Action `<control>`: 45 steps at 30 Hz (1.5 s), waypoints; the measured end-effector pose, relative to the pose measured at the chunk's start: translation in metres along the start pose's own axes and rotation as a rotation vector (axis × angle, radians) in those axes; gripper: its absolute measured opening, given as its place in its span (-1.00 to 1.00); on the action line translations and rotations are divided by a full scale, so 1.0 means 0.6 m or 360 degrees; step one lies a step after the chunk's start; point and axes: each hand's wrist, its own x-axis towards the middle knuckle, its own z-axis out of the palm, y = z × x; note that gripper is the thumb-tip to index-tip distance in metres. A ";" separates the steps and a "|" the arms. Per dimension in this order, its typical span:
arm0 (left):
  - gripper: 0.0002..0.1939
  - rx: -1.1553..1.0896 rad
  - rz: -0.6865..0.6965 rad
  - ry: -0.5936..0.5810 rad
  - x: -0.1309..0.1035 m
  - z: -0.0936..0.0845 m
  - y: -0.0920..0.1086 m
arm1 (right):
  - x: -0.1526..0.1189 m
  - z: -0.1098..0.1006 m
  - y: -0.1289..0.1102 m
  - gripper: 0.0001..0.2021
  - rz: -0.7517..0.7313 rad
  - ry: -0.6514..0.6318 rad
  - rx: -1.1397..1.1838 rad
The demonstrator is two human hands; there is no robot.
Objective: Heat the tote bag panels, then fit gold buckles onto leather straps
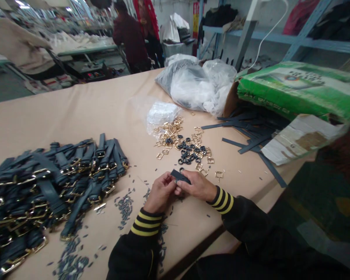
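Clock centred on hands, 12 = away from wearer.

Obs: navy strap piece (177,175) at centre, held just above table (99,112). L hand (159,192) pinching its L end, fingertips bent in; R hand (200,186) gripping R end, thumb along top. Underside hidden; can't tell if any hardware is on it.

Surroundings: blk keeper loops (189,155) near, 12 o'clock; gold buckles (175,126) just past them. Loose navy strips (252,134) at 2, by green box (297,91). Buckled straps (51,194) heaped at 9; small dk bits (125,206) scattered at 8.

Technique (my judgement): pinch close to the working edge, R thumb flat so strap doesn't twist; L fingertips do the fine adj. Strap looks stiff, prob. springs back if grip slackens. Work clear of the loops, approx. 6 o'clock side, so none snag. Check edges line up b/4 easing pressure.
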 end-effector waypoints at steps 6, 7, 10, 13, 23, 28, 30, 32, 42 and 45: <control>-0.75 0.0079 0.0052 0.0141 -0.001 0.001 0.007 | -0.005 -0.010 0.004 -0.78 0.0145 0.0078 -0.0089; -0.74 0.0070 0.0048 0.0146 -0.001 0.000 0.008 | -0.005 -0.012 0.004 -0.77 0.0126 0.0079 -0.0149; -0.73 0.0047 0.0044 0.0175 -0.001 -0.003 0.005 | -0.004 -0.018 -0.001 -0.79 0.0086 -0.0004 -0.0349; -0.73 0.0064 0.0047 0.0213 0.000 -0.005 0.000 | -0.003 -0.022 -0.005 -0.80 0.0094 -0.0129 -0.0441; -0.71 0.0882 0.0402 0.0558 -0.008 0.017 -0.027 | 0.004 -0.026 0.002 -0.75 0.0175 -0.0181 -0.0439; -0.70 0.0679 0.0377 0.0546 -0.003 0.013 -0.023 | 0.000 -0.002 0.002 -0.75 0.0067 -0.0097 -0.0007; -0.71 0.0351 0.0355 0.0495 0.001 0.010 -0.025 | 0.000 0.006 0.005 -0.76 0.0040 0.0022 -0.0030; -0.73 0.0073 0.0365 0.0462 0.004 0.010 -0.028 | 0.003 0.013 0.010 -0.78 0.0013 0.0098 -0.0175; -0.76 0.0202 0.0282 0.0352 -0.005 0.025 -0.024 | -0.001 0.035 0.013 -0.64 0.0244 0.0360 -0.0094; -0.74 0.0432 0.0318 0.0443 -0.009 0.027 -0.022 | 0.001 0.038 0.007 -0.62 0.0171 0.0323 -0.0137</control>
